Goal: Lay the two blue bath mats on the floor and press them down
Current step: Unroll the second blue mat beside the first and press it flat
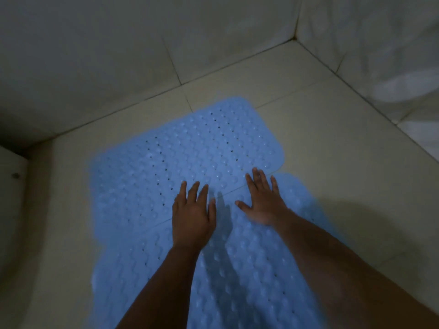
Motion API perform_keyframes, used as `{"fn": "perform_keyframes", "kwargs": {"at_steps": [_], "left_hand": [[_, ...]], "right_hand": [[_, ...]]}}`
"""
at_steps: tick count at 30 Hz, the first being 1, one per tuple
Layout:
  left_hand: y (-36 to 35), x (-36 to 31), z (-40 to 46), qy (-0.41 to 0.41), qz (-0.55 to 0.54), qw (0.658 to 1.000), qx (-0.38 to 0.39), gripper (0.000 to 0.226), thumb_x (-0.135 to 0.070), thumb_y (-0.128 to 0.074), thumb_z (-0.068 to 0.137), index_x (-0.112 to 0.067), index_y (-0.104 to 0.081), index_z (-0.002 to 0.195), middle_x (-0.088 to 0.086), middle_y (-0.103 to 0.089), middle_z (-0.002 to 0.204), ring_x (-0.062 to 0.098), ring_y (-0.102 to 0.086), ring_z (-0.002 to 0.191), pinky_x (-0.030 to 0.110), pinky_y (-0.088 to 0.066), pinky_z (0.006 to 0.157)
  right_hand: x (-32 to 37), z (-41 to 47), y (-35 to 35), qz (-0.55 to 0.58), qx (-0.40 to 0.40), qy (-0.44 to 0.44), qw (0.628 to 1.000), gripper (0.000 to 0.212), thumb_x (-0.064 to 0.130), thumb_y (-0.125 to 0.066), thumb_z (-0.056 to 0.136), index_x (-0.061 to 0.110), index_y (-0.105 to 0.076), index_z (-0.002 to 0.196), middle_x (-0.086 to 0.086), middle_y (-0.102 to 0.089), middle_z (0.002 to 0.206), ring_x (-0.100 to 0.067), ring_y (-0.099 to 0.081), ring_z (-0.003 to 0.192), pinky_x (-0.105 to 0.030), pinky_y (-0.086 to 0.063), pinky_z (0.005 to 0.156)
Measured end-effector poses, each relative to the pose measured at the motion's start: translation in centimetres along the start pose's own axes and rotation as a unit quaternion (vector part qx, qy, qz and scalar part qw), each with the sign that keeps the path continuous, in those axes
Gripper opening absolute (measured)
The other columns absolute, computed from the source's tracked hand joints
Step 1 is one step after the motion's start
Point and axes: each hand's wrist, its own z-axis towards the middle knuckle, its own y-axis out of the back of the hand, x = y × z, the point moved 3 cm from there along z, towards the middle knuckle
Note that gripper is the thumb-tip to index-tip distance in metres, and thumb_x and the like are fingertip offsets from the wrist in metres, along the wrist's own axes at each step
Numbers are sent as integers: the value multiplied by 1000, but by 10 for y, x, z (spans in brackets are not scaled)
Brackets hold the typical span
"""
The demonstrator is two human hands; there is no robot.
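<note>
Two light blue bath mats with bumps and small holes lie flat on the tiled floor, edge to edge. The far mat (pixel 190 150) reaches toward the back wall; the near mat (pixel 249 269) runs down to the bottom of the view under my forearms. My left hand (pixel 192 214) lies palm down with straight fingers across the seam between the mats. My right hand (pixel 262 200) is also flat, fingers spread, its fingertips reaching over the seam onto the far mat.
Pale floor tiles (pixel 332 138) surround the mats. Tiled walls (pixel 118 55) close in at the back and on the right, meeting in a corner (pixel 295 39). A low ledge (pixel 14 186) stands at the left.
</note>
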Motion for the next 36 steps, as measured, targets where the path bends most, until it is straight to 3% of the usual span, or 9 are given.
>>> {"fn": "perform_keyframes", "kwargs": {"at_steps": [1, 4, 6, 9, 14, 21, 27, 36], "left_hand": [[9, -1, -2, 4, 0, 1000, -5, 60, -48, -31, 101, -17, -58, 144, 9, -53, 153, 34, -31, 153, 55, -43, 113], [22, -4, -8, 9, -1, 1000, -14, 61, -50, -30, 102, -17, -58, 145, 9, -52, 154, 34, -29, 154, 54, -41, 113], [23, -10, -13, 0, 4, 1000, -16, 61, -51, -31, 102, -17, -58, 145, 9, -52, 154, 34, -30, 154, 55, -40, 112], [13, -25, -21, -11, 2, 1000, 0, 63, -52, -28, 103, -17, -56, 147, 9, -50, 155, 34, -28, 155, 54, -38, 115], [-15, -48, -34, -48, -11, 999, 13, 58, -50, -34, 104, -15, -60, 143, 10, -54, 152, 35, -32, 153, 53, -42, 113], [-52, -53, -22, -88, -36, 995, -28, 48, -43, -44, 104, -15, -63, 138, 9, -53, 153, 33, -36, 151, 47, -42, 111], [-72, -37, -23, -41, -52, 997, -34, 47, -43, -45, 103, -16, -63, 137, 11, -48, 157, 34, -30, 154, 52, -43, 112], [-78, -24, -27, -47, -24, 998, -17, 49, -45, -44, 104, -16, -63, 139, 12, -37, 164, 37, -16, 158, 56, -34, 118]], "right_hand": [[1, 1, 10, 23, 15, 3, 1000, 95, 76, -33, 93, 21, 1, 163, -6, 5, 172, -22, 6, 158, -53, 2, 127], [-9, 1, 43, 17, -42, 12, 999, 85, 70, -33, 96, 22, -10, 163, -8, -24, 168, -26, -13, 157, -53, -10, 126], [-24, -7, 54, 9, -46, 1, 999, 78, 66, -35, 99, 21, -19, 161, -8, -28, 166, -28, -15, 157, -54, -13, 126], [-45, -24, 47, -17, -34, -9, 999, 80, 67, -32, 97, 20, -23, 160, -10, -23, 167, -29, -12, 157, -53, -13, 125], [-72, -43, 12, -65, -8, 9, 998, 102, 80, -11, 84, 14, -15, 162, -15, -6, 170, -32, -4, 158, -54, -7, 126], [-71, -51, -4, -85, -105, 35, 990, 99, 82, -29, 90, 14, -20, 161, -13, -12, 170, -30, -10, 158, -56, -11, 125], [-72, -50, -3, -88, -86, 15, 992, 101, 84, -25, 87, 18, -14, 162, -10, -5, 171, -26, -2, 159, -55, -9, 126], [-75, -49, -1, -70, -85, 16, 994, 104, 87, -30, 85, 19, -15, 162, -10, -4, 171, -25, 1, 159, -55, -7, 126]]}}
